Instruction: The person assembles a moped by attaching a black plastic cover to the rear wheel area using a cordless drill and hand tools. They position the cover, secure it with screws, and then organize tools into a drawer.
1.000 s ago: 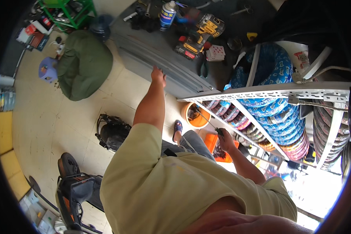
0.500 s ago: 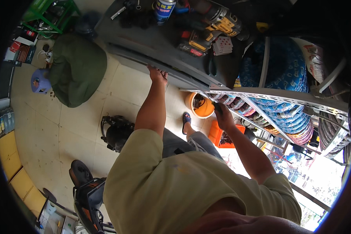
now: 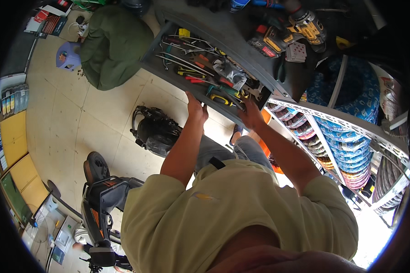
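Observation:
A dark grey drawer [image 3: 177, 81] stands pulled out from under the bench top. Inside lie wrenches, red-handled tools, yellow-and-black handled tools [image 3: 221, 99] and a clear plastic bag [image 3: 230, 73]. My left hand [image 3: 196, 109] grips the drawer's front edge near its middle, the thumb up against the panel. My right hand [image 3: 252, 114] reaches over the front edge at the drawer's right end. Its fingers are bent in among dark tool handles, and what they hold is hard to make out.
A cordless drill [image 3: 305, 28], playing cards [image 3: 296, 52] and a spray can [image 3: 238, 4] rest on the bench top. Racked tyres [image 3: 344, 136] stand at right. A green-covered seat [image 3: 116, 45], a purple stool [image 3: 68, 56] and a scooter [image 3: 100, 204] are at left.
The drawer, shut before, is now pulled out toward me. My right hand has come up from beside the orange bucket, where it held a dark-handled tool, to the drawer's right end.

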The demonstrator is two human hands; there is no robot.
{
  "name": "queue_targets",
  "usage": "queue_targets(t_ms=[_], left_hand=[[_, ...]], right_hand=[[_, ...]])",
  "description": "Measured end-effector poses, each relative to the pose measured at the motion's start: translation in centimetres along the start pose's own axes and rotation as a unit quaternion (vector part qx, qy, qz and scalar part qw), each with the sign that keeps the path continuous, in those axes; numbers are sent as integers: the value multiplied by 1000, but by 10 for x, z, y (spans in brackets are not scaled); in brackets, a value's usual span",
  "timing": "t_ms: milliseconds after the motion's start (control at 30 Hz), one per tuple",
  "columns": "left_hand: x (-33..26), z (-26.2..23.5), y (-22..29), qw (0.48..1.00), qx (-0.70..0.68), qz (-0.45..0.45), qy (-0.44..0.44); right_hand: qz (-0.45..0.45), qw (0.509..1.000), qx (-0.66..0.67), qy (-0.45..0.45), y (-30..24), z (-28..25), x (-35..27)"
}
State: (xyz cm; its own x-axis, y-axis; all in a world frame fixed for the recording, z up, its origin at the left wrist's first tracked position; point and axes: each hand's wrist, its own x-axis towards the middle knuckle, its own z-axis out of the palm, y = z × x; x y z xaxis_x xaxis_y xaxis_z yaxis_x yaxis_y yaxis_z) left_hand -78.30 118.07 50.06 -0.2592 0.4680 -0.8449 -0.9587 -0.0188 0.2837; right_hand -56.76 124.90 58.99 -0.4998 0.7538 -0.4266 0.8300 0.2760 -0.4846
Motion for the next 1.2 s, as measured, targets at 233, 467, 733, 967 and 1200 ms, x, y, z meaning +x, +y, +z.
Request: queue_targets(t_ms=[233,467,733,967,1200], left_hand=[[-12,29,0,963,-42,24,-266],[43,51,-6,773,633,46,-13],[-72,-202,-141,810,545,214,34],[-326,-487,-391,806,272,-125,511],[-443,-537,-641,812,204,-222,499]], right_hand=[[72,997,26,-22,60,-30,-120],[113,988,-39,-96,124,-67,-173],[-37,968,-127,-213,199,-63,-153],[-284,878,-208,-326,320,-18,-129],[-229,831,-303,-406,356,63,-126]])
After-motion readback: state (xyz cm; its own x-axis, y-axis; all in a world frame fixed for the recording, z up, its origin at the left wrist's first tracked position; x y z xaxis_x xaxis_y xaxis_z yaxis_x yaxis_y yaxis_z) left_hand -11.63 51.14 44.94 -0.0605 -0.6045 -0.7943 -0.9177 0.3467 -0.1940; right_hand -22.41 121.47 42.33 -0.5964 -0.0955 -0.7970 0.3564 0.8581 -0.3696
